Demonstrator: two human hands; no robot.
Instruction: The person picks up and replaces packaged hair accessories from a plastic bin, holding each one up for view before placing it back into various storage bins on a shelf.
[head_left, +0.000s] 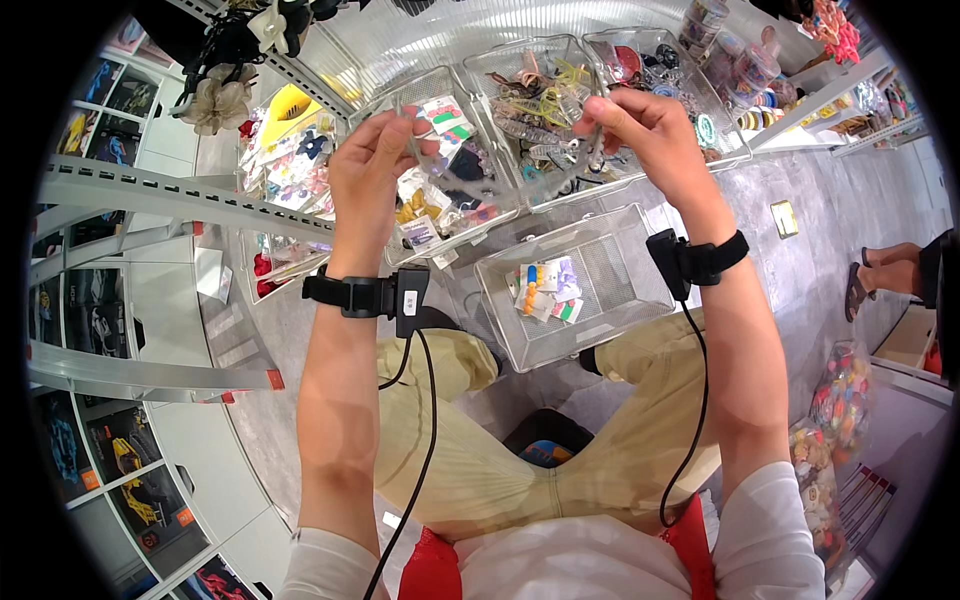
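A translucent greyish headband (480, 186) hangs in a U shape between my two hands. My left hand (369, 165) pinches one end between thumb and fingers, and my right hand (654, 139) pinches the other. The band is raised over two wire mesh baskets. Carded hair clips (446, 120) and bows fill the left basket (466, 241). In the middle basket (592, 192) lie headbands and hair ties (536, 112). Nearer my knees, a third wire basket (619, 259) on the floor holds several carded hair clips (544, 289).
Another mesh basket (739, 156) holds hair accessories at right, near clear tubs (750, 67). White shelf uprights and a ladder-like metal frame (180, 191) stand at left. A person's feet (870, 285) show at right, above bags of colourful items (840, 401). A yellow-edged card (784, 219) lies on the floor.
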